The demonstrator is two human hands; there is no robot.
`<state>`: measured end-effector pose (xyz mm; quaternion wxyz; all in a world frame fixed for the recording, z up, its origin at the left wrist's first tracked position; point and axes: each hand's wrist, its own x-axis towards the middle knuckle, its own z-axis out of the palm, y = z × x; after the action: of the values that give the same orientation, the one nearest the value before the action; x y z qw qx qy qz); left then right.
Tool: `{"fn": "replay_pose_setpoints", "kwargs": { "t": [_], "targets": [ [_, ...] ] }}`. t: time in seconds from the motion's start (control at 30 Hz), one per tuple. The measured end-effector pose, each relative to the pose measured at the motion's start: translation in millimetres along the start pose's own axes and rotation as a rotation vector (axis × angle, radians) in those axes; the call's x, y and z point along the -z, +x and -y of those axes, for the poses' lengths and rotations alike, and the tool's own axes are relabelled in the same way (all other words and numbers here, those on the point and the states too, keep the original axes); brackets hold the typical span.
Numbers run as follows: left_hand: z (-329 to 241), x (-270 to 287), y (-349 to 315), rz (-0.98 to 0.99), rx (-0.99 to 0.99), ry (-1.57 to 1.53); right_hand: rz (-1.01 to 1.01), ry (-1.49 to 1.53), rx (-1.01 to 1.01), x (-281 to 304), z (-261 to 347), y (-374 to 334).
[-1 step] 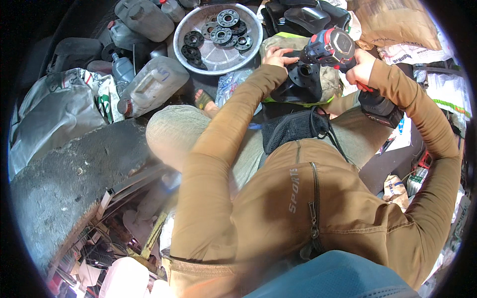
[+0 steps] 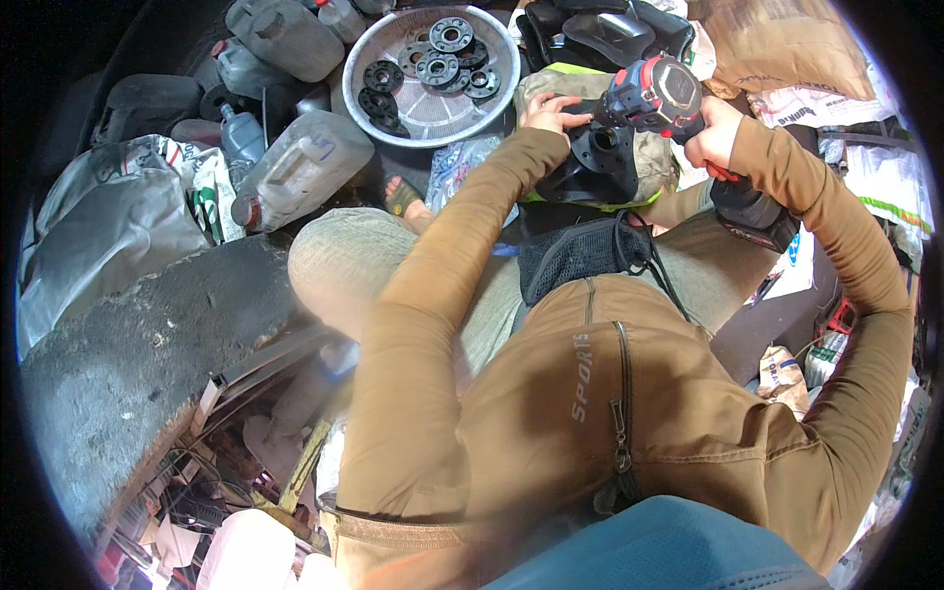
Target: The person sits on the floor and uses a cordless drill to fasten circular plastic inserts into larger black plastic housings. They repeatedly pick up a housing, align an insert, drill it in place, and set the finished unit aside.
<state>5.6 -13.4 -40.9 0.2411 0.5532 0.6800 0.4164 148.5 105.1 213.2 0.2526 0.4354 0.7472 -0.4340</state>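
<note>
My right hand (image 2: 715, 136) is wrapped round the handle of a cordless drill (image 2: 649, 96). The drill is blue, black and red, and its black battery (image 2: 755, 221) hangs below the hand. Its nose points left toward my left hand (image 2: 553, 114). The fingers of that hand are bent and close on a small dark piece at the drill's nose, which I cannot make out. Just below stands a black plastic part (image 2: 590, 175) with a round flange with holes on top and a wide base. It sits between my legs, in front of a greenish-grey cloth bundle (image 2: 653, 162).
A white mesh basket (image 2: 360, 110) ahead holds several black flanged rings (image 2: 437, 68). Plastic jugs (image 2: 307, 169) and a grey sack (image 2: 108, 231) lie at the left, by a dark rough slab (image 2: 167, 324). Black curved parts (image 2: 610, 37) and a brown paper sack (image 2: 787, 49) are at the far right.
</note>
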Motion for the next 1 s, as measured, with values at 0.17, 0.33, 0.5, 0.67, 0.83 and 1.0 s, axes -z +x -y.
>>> {"fn": "replay_pose_setpoints", "kwargs": {
  "t": [0.17,0.33,0.5,0.67,0.83,1.0],
  "targets": [
    [15.4,0.7,10.9,0.112,-0.074,-0.088,0.037,-0.096,-0.001,11.4,-8.1,20.7],
    [34.0,-23.5,-1.7,0.156,-0.034,-0.335,0.004,-0.259,-0.046,8.9,11.2,22.1],
    [20.2,-34.8,0.7,0.108,0.034,-0.131,0.077,-0.338,0.061,17.1,4.5,30.6],
    [26.9,-46.4,0.6,0.043,0.010,-0.128,0.119,-0.375,0.037,20.7,9.4,37.4],
    [21.9,-44.4,-1.4,0.016,0.008,-0.148,0.147,-0.427,0.076,19.4,12.7,45.0],
    [20.9,-40.2,-3.8,0.021,0.002,-0.146,0.090,-0.534,0.490,15.6,1.2,59.6]
  ]
}}
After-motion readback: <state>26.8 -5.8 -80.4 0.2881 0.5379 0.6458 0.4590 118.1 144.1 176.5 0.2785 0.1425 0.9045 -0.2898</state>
